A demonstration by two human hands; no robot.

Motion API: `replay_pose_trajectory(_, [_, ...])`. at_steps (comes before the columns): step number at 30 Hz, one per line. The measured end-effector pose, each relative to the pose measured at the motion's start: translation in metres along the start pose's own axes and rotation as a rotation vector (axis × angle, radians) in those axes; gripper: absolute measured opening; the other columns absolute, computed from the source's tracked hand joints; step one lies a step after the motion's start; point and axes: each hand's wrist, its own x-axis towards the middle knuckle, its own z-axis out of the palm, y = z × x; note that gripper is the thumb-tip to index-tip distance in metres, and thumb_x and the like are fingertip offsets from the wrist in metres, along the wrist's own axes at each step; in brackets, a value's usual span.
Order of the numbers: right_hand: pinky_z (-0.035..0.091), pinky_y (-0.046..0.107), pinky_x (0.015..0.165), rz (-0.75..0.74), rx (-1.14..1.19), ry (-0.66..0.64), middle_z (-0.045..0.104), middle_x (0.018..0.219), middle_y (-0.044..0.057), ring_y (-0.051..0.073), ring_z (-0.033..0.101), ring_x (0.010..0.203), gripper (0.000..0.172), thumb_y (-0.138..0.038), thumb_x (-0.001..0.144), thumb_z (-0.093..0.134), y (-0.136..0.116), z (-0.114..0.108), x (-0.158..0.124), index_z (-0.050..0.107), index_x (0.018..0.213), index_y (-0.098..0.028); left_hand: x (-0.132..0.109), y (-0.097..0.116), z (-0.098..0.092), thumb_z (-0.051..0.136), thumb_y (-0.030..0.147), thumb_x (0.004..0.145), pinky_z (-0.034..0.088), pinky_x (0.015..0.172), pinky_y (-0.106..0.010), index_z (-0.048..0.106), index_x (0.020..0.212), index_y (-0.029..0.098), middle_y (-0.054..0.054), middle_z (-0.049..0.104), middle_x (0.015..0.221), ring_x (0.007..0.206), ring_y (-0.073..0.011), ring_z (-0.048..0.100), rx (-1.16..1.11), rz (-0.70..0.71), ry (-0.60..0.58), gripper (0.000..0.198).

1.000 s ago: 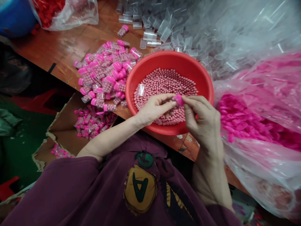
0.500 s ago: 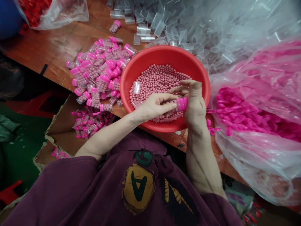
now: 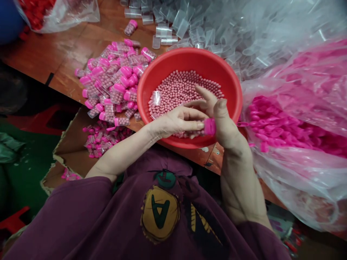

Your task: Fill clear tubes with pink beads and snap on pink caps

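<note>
The left hand is pinching a pink cap with its fingers, the cap's long axis running roughly sideways between both hands. The right hand is touching the cap's right end, fingers spreading above pink beads in a red basin; its grip, and any vial inside the cap, cannot be made out.

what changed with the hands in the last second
The right hand has opened from its pinch, thumb and forefinger now spread upward over the bowl. The pink cap sits a little lower, between the hands, at the left hand's fingertips. The red bowl of pink beads and the pile of capped vials stayed as they were.
</note>
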Motion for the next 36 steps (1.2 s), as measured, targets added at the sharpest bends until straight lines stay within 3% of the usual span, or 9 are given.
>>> replay_pose_trajectory(6, [0.068, 0.047, 0.088, -0.178, -0.001, 0.354, 0.081, 0.099, 0.01, 0.027, 0.081, 0.092, 0.066, -0.077, 0.118, 0.034, 0.018, -0.026, 0.012, 0.075, 0.122, -0.026, 0.012, -0.009, 0.011, 0.094, 0.026, 0.092, 0.057, 0.076, -0.026, 0.083, 0.102, 0.015, -0.002, 0.077, 0.089, 0.075, -0.011, 0.066, -0.126, 0.062, 0.247, 0.018])
replay_pose_trajectory(8, [0.066, 0.051, 0.1, -0.219, -0.107, 0.32, 0.082, 0.112, 0.012, 0.029, 0.081, 0.107, 0.055, -0.069, 0.119, 0.043, 0.019, -0.026, 0.005, 0.076, 0.127, -0.027, 0.015, -0.008, 0.011, 0.094, 0.023, 0.092, 0.059, 0.081, -0.026, 0.081, 0.101, 0.015, -0.003, 0.08, 0.096, 0.08, -0.0114, 0.069, -0.181, 0.05, 0.312, 0.018])
replay_pose_trajectory(10, [0.061, 0.058, 0.114, -0.276, -0.247, 0.253, 0.081, 0.133, 0.016, 0.034, 0.078, 0.126, 0.054, -0.067, 0.116, 0.053, 0.018, -0.026, -0.002, 0.071, 0.148, -0.028, 0.016, -0.006, 0.01, 0.094, 0.021, 0.091, 0.06, 0.084, -0.026, 0.08, 0.099, 0.014, -0.002, 0.08, 0.096, 0.082, -0.0111, 0.069, -0.222, 0.046, 0.372, 0.018])
replay_pose_trajectory(13, [0.053, 0.07, 0.123, -0.318, -0.412, 0.107, 0.07, 0.158, 0.023, 0.043, 0.068, 0.145, 0.085, -0.069, 0.105, 0.074, 0.019, -0.029, -0.01, 0.05, 0.173, -0.025, 0.016, -0.004, 0.007, 0.09, 0.014, 0.093, 0.058, 0.082, -0.023, 0.079, 0.096, 0.013, -0.001, 0.078, 0.09, 0.079, -0.0092, 0.068, -0.263, 0.045, 0.425, 0.012])
replay_pose_trajectory(16, [0.051, 0.071, 0.124, -0.324, -0.549, -0.032, 0.063, 0.166, 0.026, 0.046, 0.062, 0.153, 0.102, -0.056, 0.097, 0.085, 0.02, -0.027, -0.013, 0.038, 0.179, -0.02, 0.016, -0.005, 0.006, 0.086, 0.013, 0.095, 0.06, 0.081, -0.024, 0.079, 0.101, 0.013, 0.0, 0.077, 0.089, 0.08, -0.0102, 0.07, -0.304, 0.029, 0.416, 0.009])
replay_pose_trajectory(19, [0.052, 0.069, 0.121, -0.327, -0.641, 0.004, 0.063, 0.166, 0.029, 0.046, 0.064, 0.15, 0.101, -0.044, 0.093, 0.086, 0.02, -0.017, -0.014, 0.037, 0.177, -0.016, 0.016, -0.006, 0.007, 0.089, 0.016, 0.094, 0.061, 0.08, -0.024, 0.077, 0.101, 0.013, 0.0, 0.077, 0.089, 0.08, -0.0107, 0.07, -0.319, 0.024, 0.416, 0.014])
replay_pose_trajectory(25, [0.06, 0.062, 0.107, -0.335, -0.625, 0.179, 0.077, 0.138, 0.022, 0.042, 0.075, 0.125, 0.075, -0.039, 0.092, 0.075, 0.025, 0.001, -0.009, 0.054, 0.161, -0.019, 0.015, -0.001, 0.013, 0.091, 0.013, 0.093, 0.06, 0.079, -0.024, 0.076, 0.098, 0.013, 0.002, 0.075, 0.084, 0.072, -0.0091, 0.068, -0.331, -0.003, 0.458, 0.016])
replay_pose_trajectory(31, [0.06, 0.064, 0.102, -0.399, -0.672, 0.152, 0.081, 0.13, 0.022, 0.042, 0.078, 0.11, 0.072, -0.046, 0.09, 0.077, 0.035, -0.007, -0.002, 0.062, 0.154, -0.017, 0.015, -0.001, 0.012, 0.082, 0.01, 0.1, 0.059, 0.079, -0.023, 0.078, 0.099, 0.013, 0.001, 0.076, 0.086, 0.073, -0.0092, 0.068, -0.318, -0.029, 0.48, 0.005])
replay_pose_trajectory(36, [0.06, 0.066, 0.108, -0.358, -0.671, 0.072, 0.08, 0.137, 0.023, 0.045, 0.077, 0.12, 0.074, -0.044, 0.088, 0.082, 0.036, -0.006, 0.002, 0.064, 0.154, -0.017, 0.021, -0.005, 0.01, 0.079, 0.009, 0.103, 0.056, 0.077, -0.022, 0.079, 0.099, 0.013, 0.001, 0.074, 0.084, 0.072, -0.0086, 0.066, -0.298, -0.018, 0.491, 0.006])
